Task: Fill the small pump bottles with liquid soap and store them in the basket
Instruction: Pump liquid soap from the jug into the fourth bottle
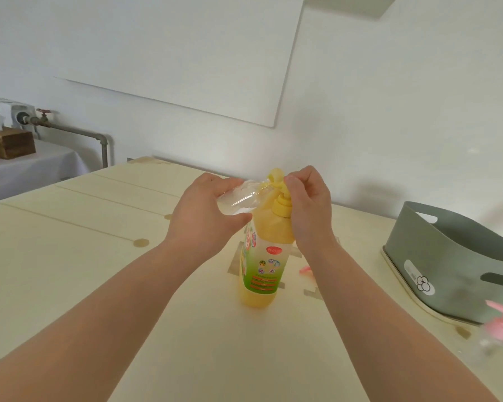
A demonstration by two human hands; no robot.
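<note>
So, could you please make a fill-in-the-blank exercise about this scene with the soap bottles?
1. While the left hand holds a small clear bottle, the right hand pinches the pump head of the large ____ soap bottle.
2. The grey basket stands to the ____ of that soap bottle.
3. The blurred small bottle near the basket has a ____ pump.
Missing words: yellow; right; pink.

Big soap bottle (263,256): yellow, green-white label, pump head on, upright mid-table. 1 small clear bottle (238,195): tilted near level, mouth at the pump spout, held off the table. 2nd small bottle (498,332), pink pump, blurred, just beside grey-green basket (447,250), far right.
</note>
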